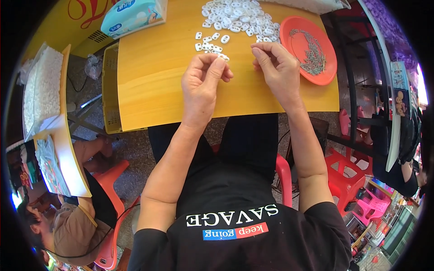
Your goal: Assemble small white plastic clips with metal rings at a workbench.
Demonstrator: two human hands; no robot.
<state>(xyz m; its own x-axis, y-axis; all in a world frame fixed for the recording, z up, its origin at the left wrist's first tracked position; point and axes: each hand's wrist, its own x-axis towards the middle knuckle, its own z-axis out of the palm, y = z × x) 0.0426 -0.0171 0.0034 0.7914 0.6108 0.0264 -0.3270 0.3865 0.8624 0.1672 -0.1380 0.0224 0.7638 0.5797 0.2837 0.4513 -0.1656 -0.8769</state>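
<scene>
Over the yellow table, the left hand pinches a small white plastic piece while the right hand curls shut, its contents hidden, so steadying both wrists near the white pile seems wise.

Small assembly workshop, informal: yellow worktable with heap of white plastic parts, orange plate of metal pins, red plastic stools, second worker left.
</scene>
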